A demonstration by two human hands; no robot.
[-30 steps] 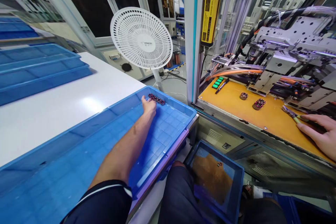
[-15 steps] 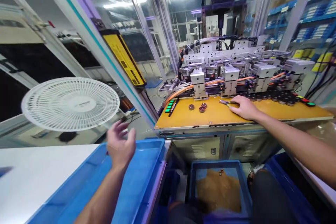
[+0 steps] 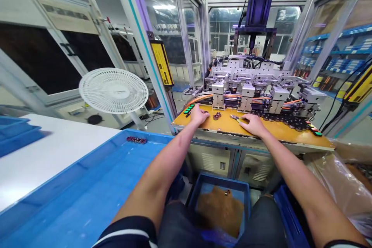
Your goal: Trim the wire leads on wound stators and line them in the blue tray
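My left hand (image 3: 198,116) is at the left end of the orange worktop (image 3: 226,125), its fingers closed around a small copper-wound stator (image 3: 205,112) that shows at the fingertips. Just to the right lie a few more wound stators (image 3: 216,116), close together. My right hand (image 3: 253,124) rests on the worktop, gripping small pliers (image 3: 236,118) by their yellow-green handles, with the jaws pointing left. Behind both hands stands a winding machine (image 3: 247,92) with several metal heads. A row of dark round parts (image 3: 286,119) runs along its base on the right.
A large blue tray (image 3: 95,155) on the left holds a row of stators (image 3: 136,140) at its far end. Beyond it stands a white fan (image 3: 114,90). Below the worktop sits a blue bin (image 3: 247,197) with cardboard inside. Green buttons (image 3: 188,109) are at the worktop's left edge.
My left hand has moved from above the blue tray to the stators on the worktop and closed on one. My right hand still grips the pliers. The view has shifted.
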